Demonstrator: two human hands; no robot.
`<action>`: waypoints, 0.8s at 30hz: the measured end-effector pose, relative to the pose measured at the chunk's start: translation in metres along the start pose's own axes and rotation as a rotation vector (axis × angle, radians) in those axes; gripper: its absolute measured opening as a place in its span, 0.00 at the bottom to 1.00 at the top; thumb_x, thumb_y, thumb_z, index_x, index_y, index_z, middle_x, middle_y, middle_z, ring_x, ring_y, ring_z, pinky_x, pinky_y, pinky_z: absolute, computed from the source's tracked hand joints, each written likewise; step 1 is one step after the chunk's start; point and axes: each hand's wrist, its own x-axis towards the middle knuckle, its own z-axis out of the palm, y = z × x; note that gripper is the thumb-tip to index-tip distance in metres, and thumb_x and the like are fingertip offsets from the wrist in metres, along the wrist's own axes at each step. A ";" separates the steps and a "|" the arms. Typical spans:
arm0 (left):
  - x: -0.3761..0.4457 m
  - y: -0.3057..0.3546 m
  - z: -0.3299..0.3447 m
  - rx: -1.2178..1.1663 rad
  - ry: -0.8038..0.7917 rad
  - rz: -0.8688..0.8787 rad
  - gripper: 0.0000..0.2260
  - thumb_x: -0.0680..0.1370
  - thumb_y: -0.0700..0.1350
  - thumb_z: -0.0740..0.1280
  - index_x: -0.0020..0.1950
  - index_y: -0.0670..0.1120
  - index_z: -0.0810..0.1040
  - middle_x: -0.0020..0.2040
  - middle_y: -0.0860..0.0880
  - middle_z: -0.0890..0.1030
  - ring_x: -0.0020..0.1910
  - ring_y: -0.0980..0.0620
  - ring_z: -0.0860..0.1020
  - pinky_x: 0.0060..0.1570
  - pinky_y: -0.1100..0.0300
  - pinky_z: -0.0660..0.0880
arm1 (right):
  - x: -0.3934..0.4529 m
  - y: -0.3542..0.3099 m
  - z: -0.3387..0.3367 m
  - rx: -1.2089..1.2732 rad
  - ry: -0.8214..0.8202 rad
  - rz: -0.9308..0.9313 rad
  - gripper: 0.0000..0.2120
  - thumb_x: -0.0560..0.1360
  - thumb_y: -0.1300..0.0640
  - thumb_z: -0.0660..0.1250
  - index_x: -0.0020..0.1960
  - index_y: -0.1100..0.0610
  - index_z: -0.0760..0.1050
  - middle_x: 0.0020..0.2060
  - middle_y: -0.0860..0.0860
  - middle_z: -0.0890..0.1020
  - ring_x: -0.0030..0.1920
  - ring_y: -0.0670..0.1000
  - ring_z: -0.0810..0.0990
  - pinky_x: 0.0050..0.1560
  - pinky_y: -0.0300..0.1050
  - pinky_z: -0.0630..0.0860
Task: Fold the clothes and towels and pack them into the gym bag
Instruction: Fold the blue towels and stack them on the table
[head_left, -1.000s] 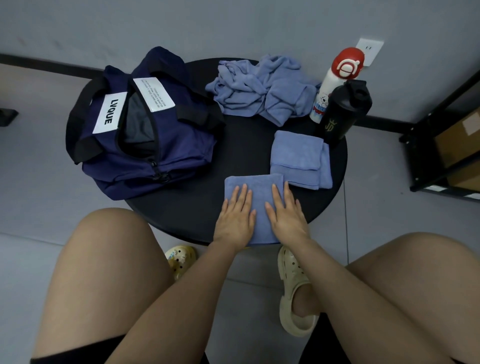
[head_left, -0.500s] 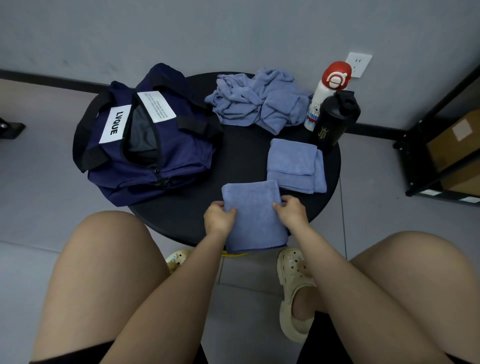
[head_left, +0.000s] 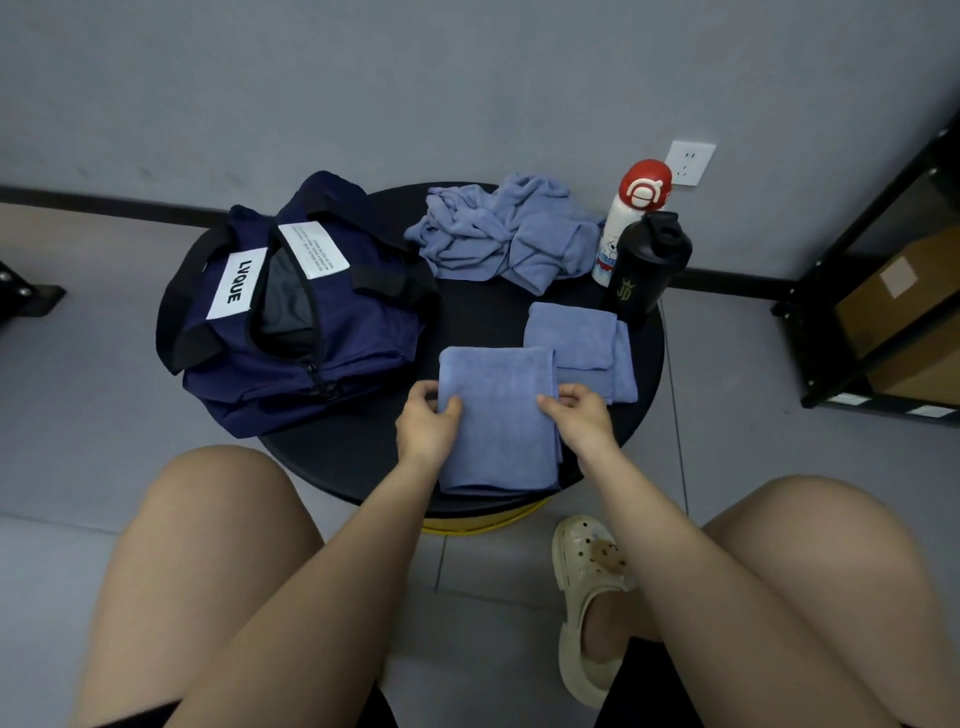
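A folded blue towel lies at the near edge of the round black table. My left hand pinches its left side and my right hand pinches its right side. Behind it to the right sits a second folded blue towel. A crumpled heap of blue cloth lies at the table's far side. The navy gym bag stands on the left of the table with its zip open.
A white bottle with a red cap and a black shaker bottle stand at the table's right rim. A black shelf with cardboard boxes is on the right. My knees flank the table, with a cream clog on the floor.
My hands went from pressing flat on the folded towel to gripping its two sides. The towel now sits a little farther onto the table.
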 end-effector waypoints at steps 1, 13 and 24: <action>0.003 0.006 0.002 -0.010 -0.006 0.007 0.08 0.77 0.46 0.66 0.56 0.50 0.72 0.45 0.55 0.76 0.43 0.56 0.75 0.38 0.63 0.70 | 0.001 -0.005 -0.004 0.024 0.019 -0.005 0.10 0.75 0.59 0.69 0.55 0.60 0.74 0.49 0.52 0.78 0.49 0.51 0.77 0.49 0.42 0.72; 0.055 0.077 0.055 -0.031 -0.153 0.024 0.09 0.75 0.44 0.70 0.54 0.46 0.75 0.43 0.51 0.78 0.46 0.52 0.76 0.43 0.60 0.72 | 0.061 -0.050 -0.054 0.051 0.198 0.046 0.10 0.72 0.59 0.71 0.53 0.60 0.77 0.52 0.55 0.81 0.51 0.55 0.80 0.57 0.51 0.76; 0.108 0.096 0.111 0.124 -0.273 0.007 0.08 0.75 0.44 0.70 0.51 0.46 0.73 0.49 0.45 0.78 0.50 0.46 0.78 0.48 0.50 0.79 | 0.129 -0.060 -0.092 -0.149 0.075 0.119 0.11 0.74 0.63 0.70 0.37 0.55 0.70 0.36 0.50 0.76 0.39 0.50 0.76 0.35 0.46 0.75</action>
